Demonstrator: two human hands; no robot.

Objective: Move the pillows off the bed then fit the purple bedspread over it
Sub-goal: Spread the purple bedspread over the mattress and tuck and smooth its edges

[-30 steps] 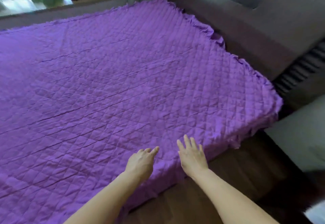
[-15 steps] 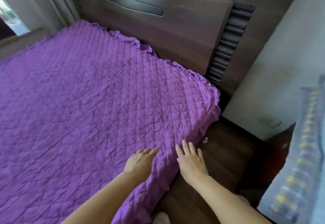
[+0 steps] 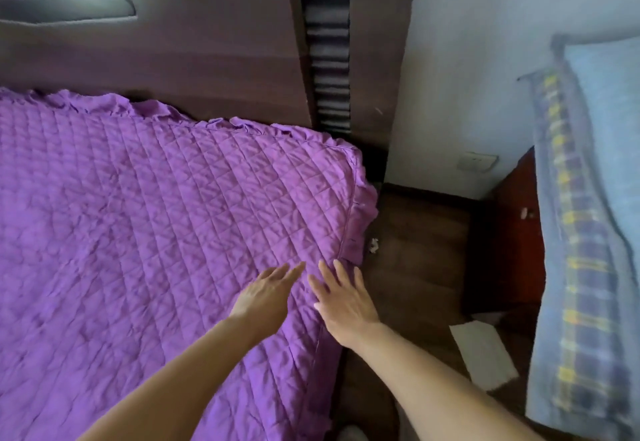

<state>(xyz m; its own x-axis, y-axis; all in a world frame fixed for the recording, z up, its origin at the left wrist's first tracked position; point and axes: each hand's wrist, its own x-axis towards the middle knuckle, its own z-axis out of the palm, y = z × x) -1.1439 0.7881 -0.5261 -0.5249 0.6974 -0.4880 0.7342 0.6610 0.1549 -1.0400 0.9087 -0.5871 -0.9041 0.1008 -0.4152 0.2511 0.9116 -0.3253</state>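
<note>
Both the left hand (image 3: 265, 296) and right hand (image 3: 344, 302) lie flat, fingers (image 3: 327, 272) released, on the purple bedspread (image 3: 145, 218) near its headboard (image 3: 180, 59) corner.

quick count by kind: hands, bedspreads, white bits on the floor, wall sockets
hands: 2 (left hand, right hand)
purple bedspread: 1
white bits on the floor: 2 (paper sheet, small scrap)
wall socket: 1
total: 6

bedspread (image 3: 138, 232): cut off left, bottom | blue pillow (image 3: 606, 128): cut off right
</note>
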